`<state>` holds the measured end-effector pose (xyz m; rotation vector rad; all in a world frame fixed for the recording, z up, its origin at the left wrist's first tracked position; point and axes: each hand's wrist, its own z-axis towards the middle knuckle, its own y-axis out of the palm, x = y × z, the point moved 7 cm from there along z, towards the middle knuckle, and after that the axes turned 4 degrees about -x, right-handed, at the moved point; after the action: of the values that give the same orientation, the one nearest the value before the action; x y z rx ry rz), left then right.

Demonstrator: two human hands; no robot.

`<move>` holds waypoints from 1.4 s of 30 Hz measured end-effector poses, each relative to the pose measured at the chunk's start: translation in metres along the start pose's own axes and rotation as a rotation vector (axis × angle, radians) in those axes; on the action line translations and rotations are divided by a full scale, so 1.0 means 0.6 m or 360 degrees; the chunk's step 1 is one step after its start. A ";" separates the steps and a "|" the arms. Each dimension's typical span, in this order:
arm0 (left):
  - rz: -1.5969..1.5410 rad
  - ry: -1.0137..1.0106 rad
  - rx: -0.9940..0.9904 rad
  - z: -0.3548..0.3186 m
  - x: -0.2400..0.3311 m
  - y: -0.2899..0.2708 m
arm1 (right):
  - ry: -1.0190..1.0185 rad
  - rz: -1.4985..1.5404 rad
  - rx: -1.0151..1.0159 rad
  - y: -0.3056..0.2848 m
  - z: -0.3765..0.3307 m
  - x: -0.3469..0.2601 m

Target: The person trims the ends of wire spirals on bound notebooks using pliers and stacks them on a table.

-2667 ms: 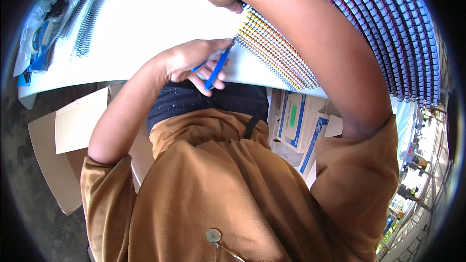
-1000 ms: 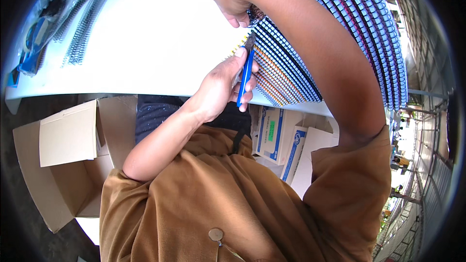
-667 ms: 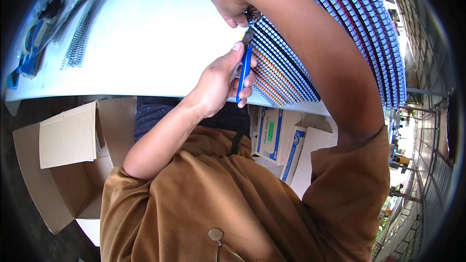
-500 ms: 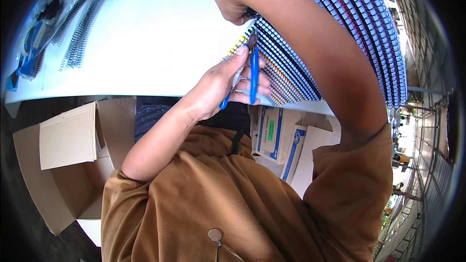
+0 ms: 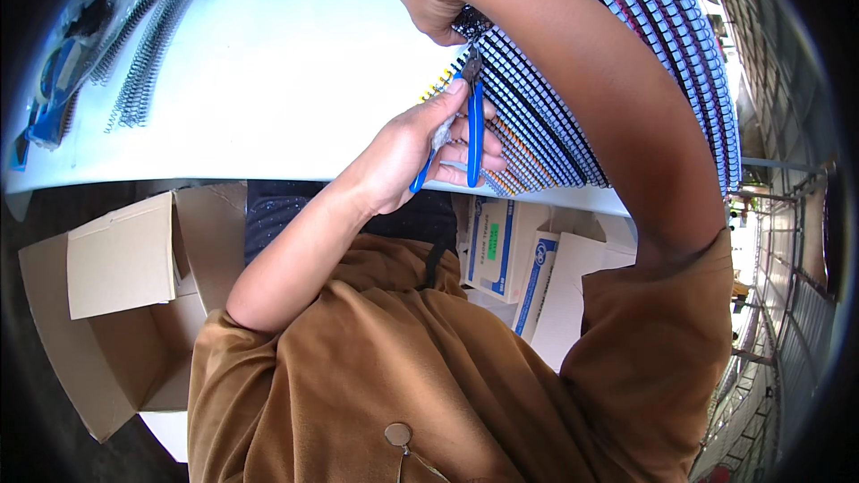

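Observation:
My left hand (image 5: 407, 148) is closed around blue-handled cutting pliers (image 5: 475, 130), with its fingers passing between the handles. The pliers' dark jaws point away from me, close to the ends of black spiral coils. Curled over at the far end of these coils is my right hand (image 5: 429, 0), closed, its fingertips mostly hidden. A dark, speckled bit shows beneath it, too small to make out. Many spiral bindings (image 5: 537, 89), black, orange and yellow, lie in packed rows under and beside my right forearm. Farther right, larger coiled rows (image 5: 667, 45) curve along the table.
Loose dark spiral coils (image 5: 148, 63) lie on the white table (image 5: 295, 80) at the left, beside a clear plastic bag (image 5: 67, 63) with blue items. Below the table edge stand an open cardboard box (image 5: 116, 295) and white-and-blue boxes (image 5: 506, 246).
The pliers and my left hand have moved slightly up and right, bringing the jaws nearer to my right hand. More of the dark bit under my right hand shows now.

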<state>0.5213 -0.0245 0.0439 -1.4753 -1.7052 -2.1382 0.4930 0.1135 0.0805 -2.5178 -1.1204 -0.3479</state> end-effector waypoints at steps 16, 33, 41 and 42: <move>-0.0032 0.0074 0.0024 0.003 -0.005 -0.015 | 0.0035 -0.0042 -0.0075 0.012 -0.012 0.001; 0.0055 0.0073 0.0126 -0.005 0.017 0.018 | 0.0017 -0.0043 -0.0026 0.006 -0.037 0.010; -0.0034 0.0137 -0.0009 -0.002 0.021 0.012 | 0.0025 -0.0049 -0.0011 0.013 -0.047 0.010; 0.0028 0.0122 0.0011 -0.006 0.021 0.015 | 0.0026 -0.0048 -0.0005 0.012 -0.046 0.013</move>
<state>0.5173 -0.0246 0.0593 -1.3822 -1.6665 -2.1479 0.5014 0.1026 0.1067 -2.4982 -1.1539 -0.3777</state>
